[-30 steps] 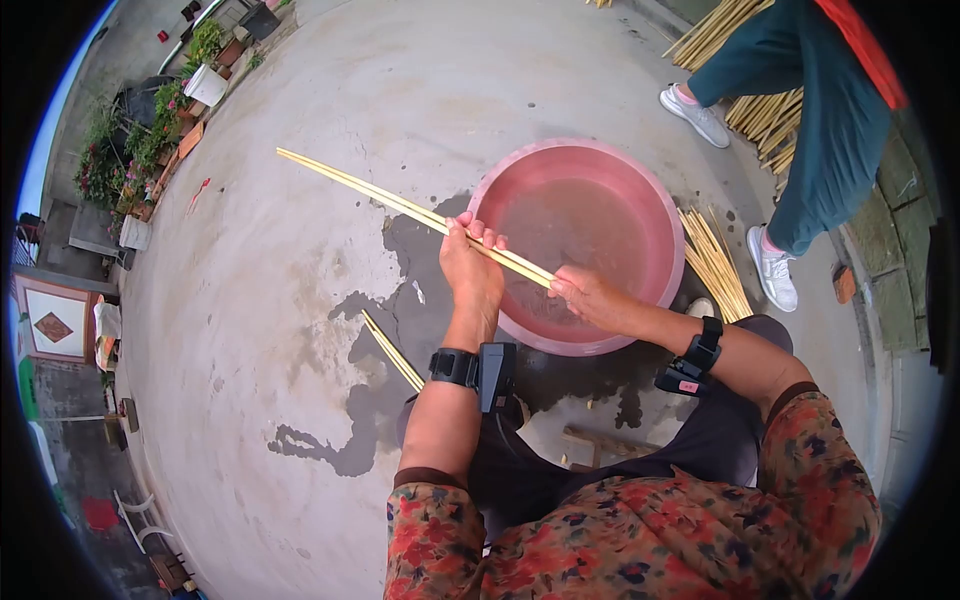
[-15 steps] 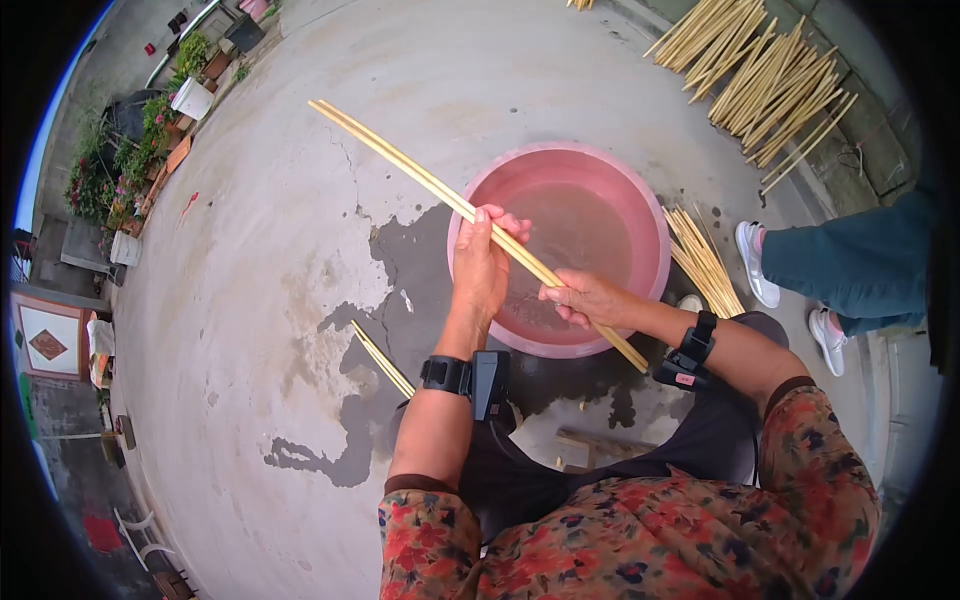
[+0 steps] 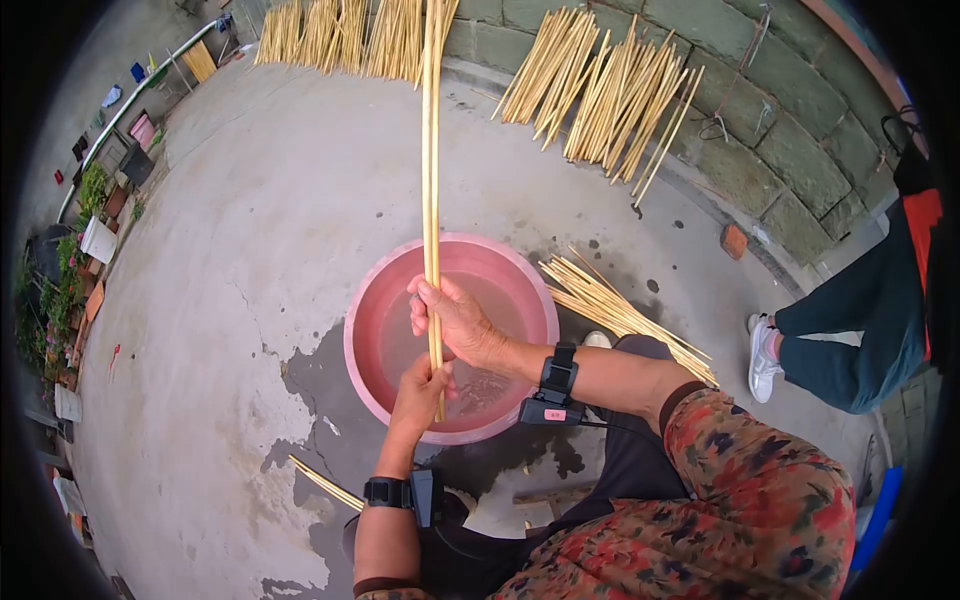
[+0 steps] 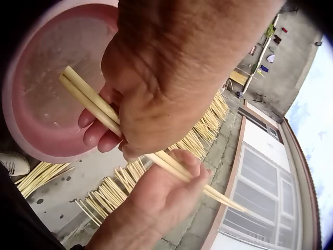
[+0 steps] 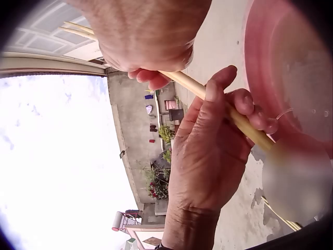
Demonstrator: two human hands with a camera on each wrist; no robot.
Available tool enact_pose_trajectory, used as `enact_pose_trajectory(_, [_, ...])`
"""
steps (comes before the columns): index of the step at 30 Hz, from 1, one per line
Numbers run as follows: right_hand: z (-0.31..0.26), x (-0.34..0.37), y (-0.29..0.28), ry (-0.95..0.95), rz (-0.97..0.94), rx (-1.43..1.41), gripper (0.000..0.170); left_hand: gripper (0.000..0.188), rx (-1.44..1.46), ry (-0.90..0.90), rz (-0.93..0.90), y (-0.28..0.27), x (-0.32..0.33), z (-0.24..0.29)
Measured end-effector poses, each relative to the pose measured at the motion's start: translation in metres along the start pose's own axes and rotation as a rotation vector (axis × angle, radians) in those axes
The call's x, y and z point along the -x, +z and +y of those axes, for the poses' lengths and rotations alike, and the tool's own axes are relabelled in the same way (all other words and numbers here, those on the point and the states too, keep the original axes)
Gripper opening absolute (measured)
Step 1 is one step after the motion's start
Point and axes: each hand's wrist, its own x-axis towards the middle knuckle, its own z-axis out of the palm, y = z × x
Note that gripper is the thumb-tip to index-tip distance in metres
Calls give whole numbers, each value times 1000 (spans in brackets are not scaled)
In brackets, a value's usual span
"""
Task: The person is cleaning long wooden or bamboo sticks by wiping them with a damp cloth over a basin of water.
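Two long, pale yellow sticks [image 3: 430, 190] stand side by side over the tub, pointing away from the person. The left hand [image 3: 418, 395] grips them close to their near ends. Just above it, the right hand [image 3: 458, 318] holds the same pair, its thumb laid along them. In the left wrist view the thick cut ends of the sticks [image 4: 86, 99] stick out past the left hand's fingers. Below both hands is a round pink tub [image 3: 365, 290] holding cloudy water [image 3: 490, 300].
A loose bundle of sticks [image 3: 620, 310] lies right of the tub, and a few more sticks [image 3: 325, 482] lie at the left knee. Long rows of sticks [image 3: 610, 100] lean along the block wall [image 3: 790, 150]. Another person [image 3: 850, 330] stands at right, near a brick [image 3: 734, 241].
The sticks have swung from slanting left to pointing straight away. The right hand has moved from the near end to above the left hand. The view has turned right, and the other person has stepped.
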Motion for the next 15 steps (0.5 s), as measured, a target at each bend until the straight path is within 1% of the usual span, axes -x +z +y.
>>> enact_pose_trajectory(2, [3, -1, -3, -16, 4, 28, 25, 17, -376, 82, 192, -13, -1, 0])
enact_pose_trajectory(3, [2, 0, -5, -30, 11, 52, 26, 15, -500, 154, 269, -17, 1, 2])
enact_pose_trajectory(4, [1, 3, -7, 8, 50, 184, 28, 15, -621, 228, 348, -21, 5, 6])
enact_pose_trajectory(5, [-1, 4, -14, -4, 76, 195, 28, 17, -753, 212, 372, -29, 8, 8])
enact_pose_trajectory(6, [-2, 5, -24, 204, -8, 440, 27, 20, -890, 150, 414, -35, 12, 10])
enact_pose_trajectory(7, [-7, 8, -31, 421, -91, 678, 27, 19, -1050, 172, 433, -38, 16, 12])
enact_pose_trajectory(8, [-11, 13, -36, 417, -65, 682, 27, 18, -1160, 154, 439, -41, 17, 9])
enact_pose_trajectory(9, [-18, 21, -33, 379, -299, 1129, 27, 18, -1153, 165, 419, -43, 18, 7])
enact_pose_trajectory(10, [-23, 29, -31, 332, -547, 1569, 28, 17, -1254, 155, 388, -44, 18, 5])
enact_pose_trajectory(11, [-23, 34, -30, 346, -527, 1574, 28, 16, -1354, 144, 357, -42, 18, 4])
enact_pose_trajectory(12, [-20, 38, -27, -226, -533, 1570, 26, 14, -1383, 169, 328, -37, 19, 3])
enact_pose_trajectory(13, [-16, 41, -27, -793, -518, 1496, 25, 14, -1375, 178, 315, -30, 16, 4])
enact_pose_trajectory(14, [-9, 42, -29, -784, -512, 1501, 25, 14, -1341, 233, 273, -23, 16, 5])
enact_pose_trajectory(15, [-3, 39, -29, -902, -465, 1558, 24, 14, -1313, 289, 234, -17, 16, 9])
